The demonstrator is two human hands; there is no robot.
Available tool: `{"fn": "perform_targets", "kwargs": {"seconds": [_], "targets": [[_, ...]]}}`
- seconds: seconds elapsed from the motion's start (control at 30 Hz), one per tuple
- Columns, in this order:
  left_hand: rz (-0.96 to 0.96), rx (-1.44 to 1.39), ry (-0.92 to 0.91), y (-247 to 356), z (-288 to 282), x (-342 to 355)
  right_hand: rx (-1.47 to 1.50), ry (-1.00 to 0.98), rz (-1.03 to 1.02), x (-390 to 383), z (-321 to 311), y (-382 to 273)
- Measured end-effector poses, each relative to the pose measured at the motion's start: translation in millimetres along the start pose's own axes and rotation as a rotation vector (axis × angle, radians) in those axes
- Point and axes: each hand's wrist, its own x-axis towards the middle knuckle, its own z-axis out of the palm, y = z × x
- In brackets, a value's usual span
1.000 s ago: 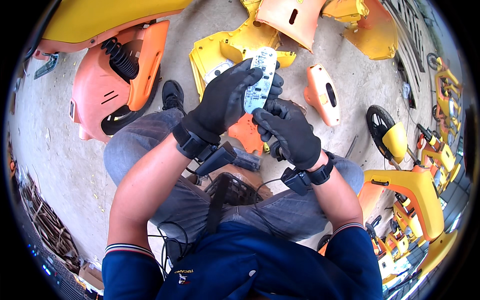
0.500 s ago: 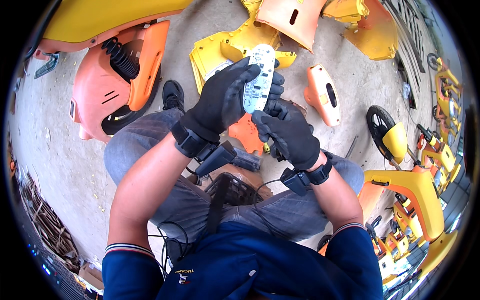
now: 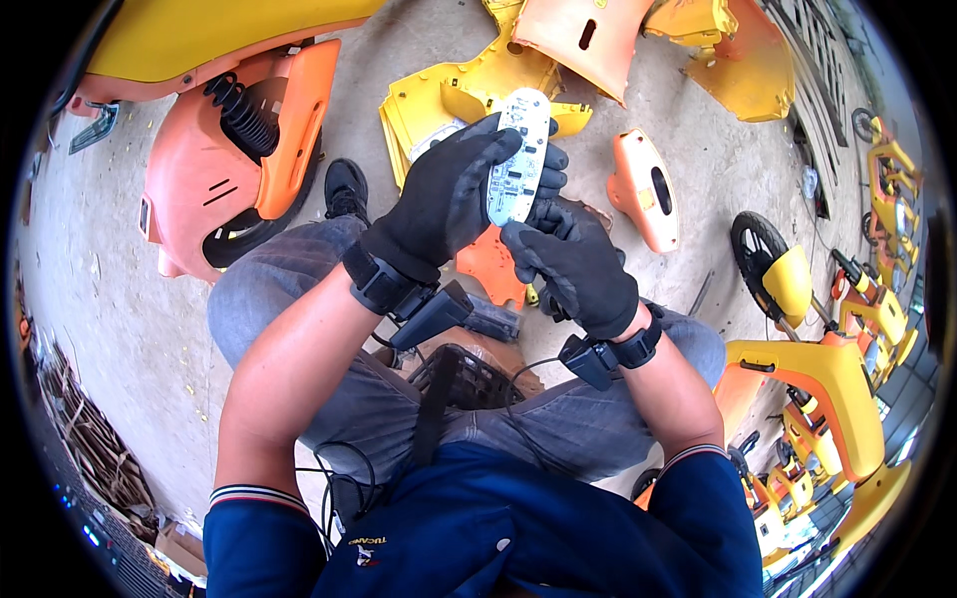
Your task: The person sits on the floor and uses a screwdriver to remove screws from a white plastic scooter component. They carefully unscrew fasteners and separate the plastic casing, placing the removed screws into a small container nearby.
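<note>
As L hand (image 3: 439, 194) part-hides PCB (image 3: 520, 164), R hand (image 3: 578, 264) adj., contact unclear

Free gap over floor (image 3: 593, 164) between circuit board (image 3: 518, 164) and orange shell (image 3: 636, 179), yellow panel (image 3: 498, 68) obstructing just ahead

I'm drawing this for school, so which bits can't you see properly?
All in the head view:
Back of the white circuit board: turned away from the camera.
Small parts on it: too tiny to identify.
Whether the right hand holds anything: its curled fingers hide it.
Rest of the yellow panel at upper left: cut off by the picture's edge.
</note>
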Motion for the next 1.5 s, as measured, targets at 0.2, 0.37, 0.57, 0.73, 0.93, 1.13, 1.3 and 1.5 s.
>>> {"fn": "perform_targets", "kwargs": {"seconds": [0.2, 0.37, 0.57, 0.73, 0.93, 1.13, 1.3, 1.5], "targets": [[0.001, 0.032, 0.010, 0.1, 0.8, 0.8, 0.030, 0.011, -0.013, 1.0, -1.7, 5.4], [-0.005, -0.008, -0.003, -2.1, -1.2, 1.8, -0.014, 0.041, -0.016, -0.6, -1.4, 4.5], [0.012, 0.048, -0.015, -1.7, -7.0, 1.6, 0.074, -0.002, -0.017, 1.7, -2.5, 7.4], [0.022, 0.032, 0.000, 2.4, -2.5, 0.3, 0.100, -0.041, -0.025, 0.9, -3.5, 4.4], [0.034, 0.043, 0.050, 7.8, 2.9, -3.2, 0.004, -0.104, -0.001, 0.6, -13.9, 8.7], [0.055, -0.018, -0.042, 15.4, 1.8, -2.8, -0.451, 0.141, -0.054, 33.6, -45.0, 32.9], [0.112, 0.063, 0.020, 14.4, 3.5, -3.7, -0.658, 0.098, 0.072, 55.9, -85.2, 107.7], [0.145, 0.022, 0.011, 16.0, 3.2, -8.7, -0.533, 0.037, 0.360, 91.1, -102.1, 241.8]]}}
